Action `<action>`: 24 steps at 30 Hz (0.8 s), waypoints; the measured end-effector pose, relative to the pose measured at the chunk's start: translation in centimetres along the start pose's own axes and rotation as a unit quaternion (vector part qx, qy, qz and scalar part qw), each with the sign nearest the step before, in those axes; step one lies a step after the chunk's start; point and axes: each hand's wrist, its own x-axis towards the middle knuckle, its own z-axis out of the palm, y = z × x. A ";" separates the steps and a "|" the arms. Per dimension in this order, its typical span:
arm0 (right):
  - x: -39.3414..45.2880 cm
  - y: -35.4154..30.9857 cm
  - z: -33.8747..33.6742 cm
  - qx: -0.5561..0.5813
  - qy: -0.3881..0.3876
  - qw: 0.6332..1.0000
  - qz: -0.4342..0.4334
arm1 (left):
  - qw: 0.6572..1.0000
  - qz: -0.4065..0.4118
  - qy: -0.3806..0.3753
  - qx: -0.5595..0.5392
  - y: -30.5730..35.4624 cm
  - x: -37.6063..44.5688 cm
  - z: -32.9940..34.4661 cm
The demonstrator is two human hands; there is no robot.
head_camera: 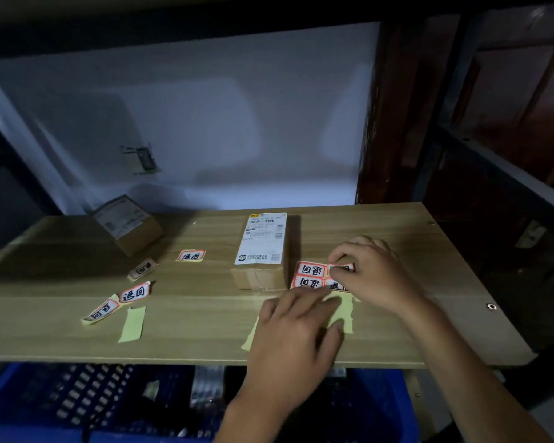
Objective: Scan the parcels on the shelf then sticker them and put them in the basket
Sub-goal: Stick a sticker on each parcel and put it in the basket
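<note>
Shelf (381, 330): 2 parcels (263, 247), 2 hands (370, 273).

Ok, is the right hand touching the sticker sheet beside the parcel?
Touching. The head view shows the right hand pinching a sticker at the corner of the sticker sheet, peeling it up.

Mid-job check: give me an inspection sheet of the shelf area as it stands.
Surface: wooden shelf, dimly lit.
Job's things: labelled parcel at centre; second parcel back left; sticker sheet right of the centre parcel; blue basket below the shelf.
Clutter: loose stickers and yellow backing strips at left.
Hands: left hand presses the sheet's backing flat; right hand pinches a sticker, peeling it.
Cables: nothing seen.
Surroundings: pale wall, dark metal racking at right.
</note>
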 end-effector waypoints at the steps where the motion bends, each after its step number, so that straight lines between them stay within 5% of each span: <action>1: 0.0 0.1 0.1 0.008 0.004 1.000 -0.005 | 1.000 -0.003 -0.008 0.005 0.0 0.1 0.0; 7: 0.0 0.0 0.1 0.201 0.037 0.979 0.009 | 0.999 -0.019 -0.026 0.012 0.2 0.2 -0.2; 12: -0.6 -1.6 -1.7 0.305 0.157 0.939 0.024 | 1.000 0.001 -0.013 -0.023 0.3 0.0 -0.5; 15: -2.0 -3.9 -2.5 0.353 0.076 0.932 -0.028 | 0.985 -0.021 0.088 -0.147 0.4 -0.1 -1.6; 18: -3.5 -6.3 -3.1 0.348 -0.025 0.935 -0.064 | 0.933 -0.120 0.215 -0.262 0.1 -0.2 -4.1; 21: -4.3 -8.3 -2.7 0.336 -0.119 0.928 -0.109 | 0.928 -0.142 0.190 -0.289 -1.3 -0.2 -6.1; 24: -4.2 -9.1 -1.5 0.359 -0.118 0.920 -0.108 | 0.928 -0.155 0.173 -0.290 -3.5 -0.7 -7.3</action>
